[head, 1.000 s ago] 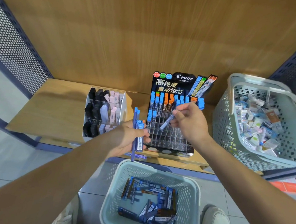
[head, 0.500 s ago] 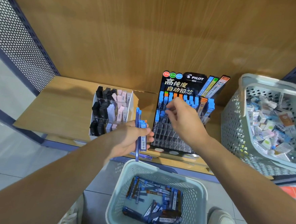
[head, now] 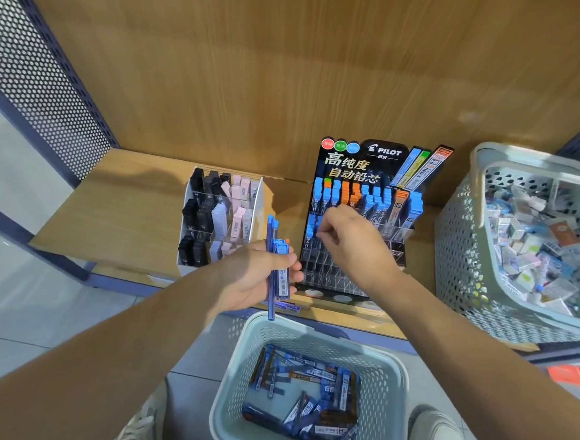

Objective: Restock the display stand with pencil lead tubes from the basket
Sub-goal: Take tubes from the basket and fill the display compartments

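The black Pilot display stand (head: 361, 163) sits on the wooden shelf, its back rows filled with blue- and orange-capped pencil lead tubes (head: 369, 198) and its front clear slots bare. My right hand (head: 355, 241) reaches over the stand, fingertips curled and pinching a blue-capped tube at the left of the second row; most of that tube is hidden. My left hand (head: 246, 278) grips an upright bundle of blue lead tubes (head: 280, 270) just left of the stand. Below, the small pale basket (head: 397, 382) holds several more tubes (head: 307, 399).
A white box of black and pink erasers (head: 213, 221) stands left of the stand. A large perforated basket (head: 459, 231) of mixed stationery fills the shelf's right end. The wooden shelf (head: 117, 214) has perforated side panels. My shoe (head: 434, 436) is beside the small basket.
My right hand carried a blue-capped tube from above the stand's middle down to the left of the second row. My left hand keeps holding its bundle.
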